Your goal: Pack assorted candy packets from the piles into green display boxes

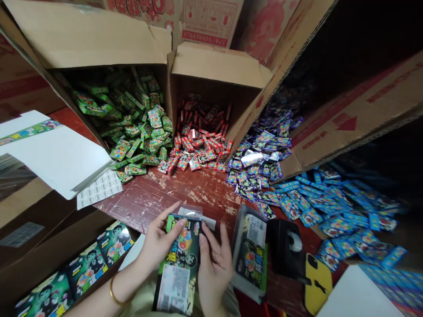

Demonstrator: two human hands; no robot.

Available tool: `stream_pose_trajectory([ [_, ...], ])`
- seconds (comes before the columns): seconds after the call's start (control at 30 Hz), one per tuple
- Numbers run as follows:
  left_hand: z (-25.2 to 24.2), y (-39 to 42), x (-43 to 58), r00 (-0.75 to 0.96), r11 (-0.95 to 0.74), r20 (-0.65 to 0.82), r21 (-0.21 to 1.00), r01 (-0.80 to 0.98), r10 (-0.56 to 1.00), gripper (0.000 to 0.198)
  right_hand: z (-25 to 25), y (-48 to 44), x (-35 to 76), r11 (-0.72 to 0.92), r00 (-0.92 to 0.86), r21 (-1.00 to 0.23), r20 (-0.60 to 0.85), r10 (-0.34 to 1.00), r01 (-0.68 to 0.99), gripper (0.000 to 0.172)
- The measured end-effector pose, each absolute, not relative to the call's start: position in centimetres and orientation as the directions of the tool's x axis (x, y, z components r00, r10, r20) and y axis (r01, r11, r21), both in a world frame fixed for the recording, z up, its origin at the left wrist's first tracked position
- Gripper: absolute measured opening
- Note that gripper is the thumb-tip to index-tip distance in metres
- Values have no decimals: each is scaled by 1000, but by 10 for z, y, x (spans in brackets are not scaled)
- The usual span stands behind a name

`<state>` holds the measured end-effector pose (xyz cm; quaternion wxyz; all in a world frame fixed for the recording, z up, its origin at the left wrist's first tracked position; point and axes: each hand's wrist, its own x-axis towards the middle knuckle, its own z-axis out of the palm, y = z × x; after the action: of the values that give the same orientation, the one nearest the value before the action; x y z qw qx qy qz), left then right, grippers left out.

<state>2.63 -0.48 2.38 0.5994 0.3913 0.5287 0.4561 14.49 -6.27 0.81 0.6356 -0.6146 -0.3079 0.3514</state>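
Note:
A dark green candy box (184, 253) with printed lettering and a white label stands tilted up in front of me, a clear plastic flap (191, 212) at its top end. My left hand (161, 237) is closed on its left edge, thumb across the upper front. On the right side, my right hand (215, 259) holds the edge, thumb against the box and other fingers partly spread near the flap. Just right of that hand lies a clear plastic case (238, 246) with a similar printed box inside. A gold bracelet (114, 290) circles my left wrist.
Open cartons spill small green packs (134, 147), red packs (198, 149), purple packs (253, 176) and blue packs (317, 202) onto the red table (158, 189). Black tape dispenser (287, 246) and yellow phone (317, 281) lie right. White card sheets (62, 154), stickers (101, 189) and finished-looking printed boxes (87, 268) lie left.

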Motion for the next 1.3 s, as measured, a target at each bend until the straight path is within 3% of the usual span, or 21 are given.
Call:
stream_pose_trajectory([
  [0.2,27,-11,31,78,310,-301,935,-174,951,57,10,-61,147,-20,526,-994,-75,847,-110,56],
  [0.4,33,-8,33,80,121,-110,981,-151,991,57,15,-48,154,107,498,-994,74,864,-37,46],
  [0.57,37,2,23,216,132,-120,990,-46,969,14,12,-45,157,229,511,-973,186,840,-22,48],
  [0.73,35,4,15,304,197,-162,977,-87,939,21,13,-41,169,102,372,-992,70,926,-67,70],
  [1.0,41,6,24,184,262,-242,960,-97,953,26,41,-11,197,-230,51,-921,-258,965,-316,60],
  [1.17,43,3,31,191,238,-219,968,-80,957,30,40,-17,205,-213,75,-935,-243,967,-283,59],
  [1.3,40,5,35,224,295,-256,941,-166,941,32,40,-21,202,-135,134,-964,-168,977,-227,54],
])
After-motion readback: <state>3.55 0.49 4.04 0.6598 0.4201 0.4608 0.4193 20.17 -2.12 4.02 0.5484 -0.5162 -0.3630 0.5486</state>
